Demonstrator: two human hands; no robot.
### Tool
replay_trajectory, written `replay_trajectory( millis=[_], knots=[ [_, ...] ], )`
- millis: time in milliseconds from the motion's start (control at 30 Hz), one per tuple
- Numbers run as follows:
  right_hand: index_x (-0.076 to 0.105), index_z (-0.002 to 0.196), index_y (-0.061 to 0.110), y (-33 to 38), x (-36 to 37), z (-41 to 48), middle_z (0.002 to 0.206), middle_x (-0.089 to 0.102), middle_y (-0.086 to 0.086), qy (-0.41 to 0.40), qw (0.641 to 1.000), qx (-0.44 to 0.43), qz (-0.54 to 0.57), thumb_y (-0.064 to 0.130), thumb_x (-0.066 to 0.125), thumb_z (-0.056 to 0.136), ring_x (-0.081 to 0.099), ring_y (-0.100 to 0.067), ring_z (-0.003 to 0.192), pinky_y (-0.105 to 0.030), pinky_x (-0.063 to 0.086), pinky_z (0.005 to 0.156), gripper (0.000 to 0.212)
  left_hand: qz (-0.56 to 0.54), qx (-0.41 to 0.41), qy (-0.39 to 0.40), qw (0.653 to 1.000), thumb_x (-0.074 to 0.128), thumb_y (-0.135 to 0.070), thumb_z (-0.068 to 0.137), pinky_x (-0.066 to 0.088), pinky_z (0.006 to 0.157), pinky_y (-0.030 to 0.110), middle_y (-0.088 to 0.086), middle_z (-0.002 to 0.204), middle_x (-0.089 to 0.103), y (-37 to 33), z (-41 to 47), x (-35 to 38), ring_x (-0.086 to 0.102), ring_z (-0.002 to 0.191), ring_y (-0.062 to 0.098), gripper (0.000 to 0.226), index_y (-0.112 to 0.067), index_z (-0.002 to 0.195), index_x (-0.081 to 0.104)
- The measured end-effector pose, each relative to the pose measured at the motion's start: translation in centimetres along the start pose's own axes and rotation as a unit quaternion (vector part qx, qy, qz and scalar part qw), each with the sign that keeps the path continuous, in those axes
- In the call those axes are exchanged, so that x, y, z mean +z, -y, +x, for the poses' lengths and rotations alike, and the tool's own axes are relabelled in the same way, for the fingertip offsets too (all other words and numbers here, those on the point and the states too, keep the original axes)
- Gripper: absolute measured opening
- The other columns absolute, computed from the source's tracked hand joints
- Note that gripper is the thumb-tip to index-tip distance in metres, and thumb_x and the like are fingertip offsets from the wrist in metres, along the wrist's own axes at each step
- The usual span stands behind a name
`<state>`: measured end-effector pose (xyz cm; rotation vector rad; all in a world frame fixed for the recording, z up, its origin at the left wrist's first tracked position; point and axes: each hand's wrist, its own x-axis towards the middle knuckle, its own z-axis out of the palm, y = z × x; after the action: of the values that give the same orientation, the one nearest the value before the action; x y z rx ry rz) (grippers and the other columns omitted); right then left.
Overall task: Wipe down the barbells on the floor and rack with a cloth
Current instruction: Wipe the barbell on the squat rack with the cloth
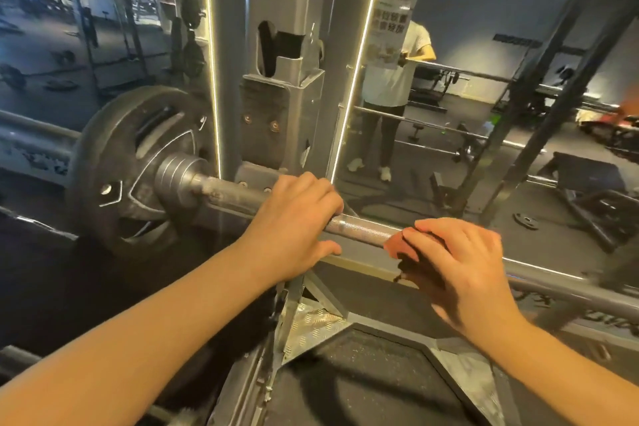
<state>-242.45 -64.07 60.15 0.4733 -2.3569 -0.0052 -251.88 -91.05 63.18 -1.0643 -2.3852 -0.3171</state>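
Steel barbell [363, 228] rests across rack post [276, 97], weight plate [117, 166] left of post. Left hand [294, 218] wraps bar just right of post, likely steadying it against rolling. Right hand [460, 263], farther right of post, clamps reddish cloth [404, 249] round bar for wiping.

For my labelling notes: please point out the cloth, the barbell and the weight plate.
cloth [396, 245], head view, its reddish left edge.
barbell [363, 227], head view, bare knurled shaft.
weight plate [100, 149], head view, dark outer face.
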Motion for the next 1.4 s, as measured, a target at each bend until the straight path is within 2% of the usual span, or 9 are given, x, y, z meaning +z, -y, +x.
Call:
replay_trajectory(
  millis=[267, 433, 667, 767, 867, 967, 1033, 1133, 1400],
  knots=[
    [0.072, 0.119, 0.020, -0.6, 0.9, 1.8, 0.104, 0.070, -0.001, -0.005, 1.000, -0.013, -0.022, 0.036, 0.086, 0.078, 0.065, -0.024, 0.083, -0.032, 0.053, 0.065, 0.045, 0.104, 0.083, 0.001, 0.991, 0.083, -0.048, 0.077, 0.050, 0.071, 0.036, -0.001, 0.089, 0.066, -0.9, 1.5, 0.6, 0.058, 0.080, 0.019, 0.037, -0.018, 0.094, 0.069],
    [0.070, 0.120, 0.036, -0.9, -0.6, 3.6, 0.097, 0.069, 0.013, 0.131, 0.985, 0.058, 0.099, 0.041, 0.087, 0.076, 0.066, -0.016, 0.086, -0.041, 0.059, 0.071, 0.048, 0.118, 0.107, 0.011, 0.987, 0.074, -0.052, 0.085, 0.050, 0.077, 0.035, -0.001, 0.092, 0.067, -0.7, 1.6, 0.7, 0.058, 0.083, 0.019, 0.036, -0.018, 0.097, 0.070],
    [0.076, 0.098, 0.023, -1.3, -3.6, 7.7, 0.078, 0.077, 0.001, 0.349, 0.840, 0.246, 0.336, 0.030, 0.089, 0.078, 0.074, -0.013, 0.067, -0.028, 0.056, 0.061, 0.024, -0.011, 0.036, 0.202, 0.979, 0.069, -0.062, 0.086, 0.051, 0.085, 0.033, -0.011, 0.095, 0.060, 0.1, 4.6, -2.1, 0.053, 0.090, 0.010, 0.041, -0.027, 0.108, 0.069],
    [0.072, 0.111, 0.035, -1.2, -3.5, 6.7, 0.092, 0.075, 0.011, 0.322, 0.885, 0.204, 0.268, 0.046, 0.082, 0.082, 0.070, -0.003, 0.079, -0.020, 0.053, 0.067, 0.033, -0.007, 0.022, 0.213, 0.977, 0.068, -0.063, 0.086, 0.053, 0.085, 0.037, -0.012, 0.097, 0.059, 0.2, 4.6, -1.9, 0.053, 0.091, 0.011, 0.042, -0.029, 0.110, 0.068],
    [0.060, 0.139, 0.036, -2.5, -3.9, 3.0, 0.121, 0.062, 0.014, 0.251, 0.948, 0.115, 0.158, 0.063, 0.054, 0.092, 0.057, -0.005, 0.107, -0.028, 0.051, 0.090, 0.054, 0.005, 0.021, 0.161, 0.987, 0.064, -0.065, 0.089, 0.049, 0.086, 0.032, -0.014, 0.097, 0.056, 0.0, 3.7, -1.3, 0.050, 0.092, 0.009, 0.040, -0.031, 0.110, 0.067],
    [0.065, 0.136, 0.023, -5.2, -4.4, -2.0, 0.128, 0.065, -0.003, 0.115, 0.992, 0.004, 0.045, 0.026, 0.070, 0.095, 0.059, -0.026, 0.111, -0.046, 0.052, 0.088, 0.042, 0.005, 0.023, 0.115, 0.993, 0.057, -0.064, 0.093, 0.042, 0.092, 0.029, -0.014, 0.106, 0.060, -0.2, 2.7, -0.6, 0.050, 0.100, 0.009, 0.042, -0.031, 0.117, 0.066],
    [0.066, 0.126, 0.016, -6.2, -4.4, -4.3, 0.119, 0.070, -0.013, 0.019, 1.000, -0.013, 0.014, 0.002, 0.086, 0.074, 0.061, -0.033, 0.105, -0.045, 0.048, 0.083, 0.058, 0.008, 0.023, 0.088, 0.996, 0.054, -0.064, 0.094, 0.040, 0.098, 0.030, -0.013, 0.114, 0.062, -0.2, 2.1, -0.3, 0.051, 0.106, 0.010, 0.045, -0.031, 0.122, 0.065],
    [0.057, 0.123, 0.013, -5.4, -3.3, -4.3, 0.113, 0.072, -0.018, -0.022, 1.000, -0.006, 0.015, -0.003, 0.097, 0.053, 0.052, -0.030, 0.108, -0.033, 0.029, 0.087, 0.082, -0.012, 0.012, 0.058, 0.998, 0.059, -0.061, 0.093, 0.036, 0.105, 0.034, -0.012, 0.123, 0.063, -0.2, 1.4, 0.0, 0.052, 0.114, 0.010, 0.047, -0.032, 0.130, 0.063],
    [0.072, 0.115, 0.016, -0.5, -0.6, 0.6, 0.120, 0.069, -0.009, -0.012, 0.996, -0.067, 0.057, 0.006, 0.095, 0.065, 0.062, -0.032, 0.101, -0.040, 0.041, 0.081, 0.056, -0.041, -0.015, 0.046, 0.998, 0.070, -0.055, 0.088, 0.042, 0.099, 0.035, -0.014, 0.108, 0.066, -0.4, 1.4, -0.3, 0.054, 0.100, 0.008, 0.041, -0.030, 0.120, 0.069]
  ],
)
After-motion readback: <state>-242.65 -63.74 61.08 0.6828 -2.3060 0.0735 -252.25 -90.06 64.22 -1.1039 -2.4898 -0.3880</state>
